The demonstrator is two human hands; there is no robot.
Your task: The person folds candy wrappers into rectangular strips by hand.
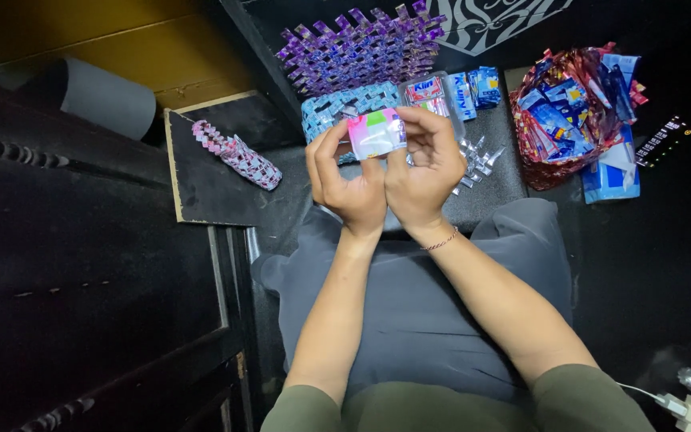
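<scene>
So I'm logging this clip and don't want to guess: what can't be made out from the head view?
- Wrapper: its edges sit under the fingers of the left hand and right hand.
- Purple woven piece: top cut off by the frame edge.
- Basket of packets: its depth is buried under the packets.
- Dark object at right: too small to identify.

Olive-green sleeves are pushed up past the elbows at 6 o'clock, leaving both forearms bare. A thin beaded bracelet (441,241) circles the wrist of the right hand (424,172). The left hand (345,180) wears nothing. Grey trousers cover the lap
</scene>
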